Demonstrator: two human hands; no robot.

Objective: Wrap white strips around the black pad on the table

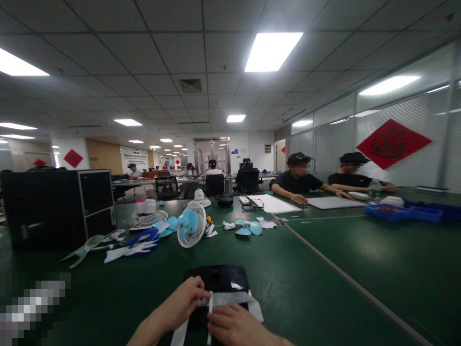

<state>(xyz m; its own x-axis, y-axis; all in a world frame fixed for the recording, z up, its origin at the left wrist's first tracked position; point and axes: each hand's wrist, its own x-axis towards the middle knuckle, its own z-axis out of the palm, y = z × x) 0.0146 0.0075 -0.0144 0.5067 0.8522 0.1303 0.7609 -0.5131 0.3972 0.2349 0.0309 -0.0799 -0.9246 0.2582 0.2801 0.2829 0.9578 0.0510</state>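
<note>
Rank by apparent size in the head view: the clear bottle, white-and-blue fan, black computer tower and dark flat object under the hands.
1. Black computer tower
2. Dark flat object, partly covered
3. White-and-blue fan
4. Clear bottle

They stand at different distances, so real sizes may rank differently.

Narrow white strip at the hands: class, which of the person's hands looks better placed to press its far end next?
Probably the left hand: its fingertips are close to the far end of the strip, while the right hand lies nearer the person.
</note>
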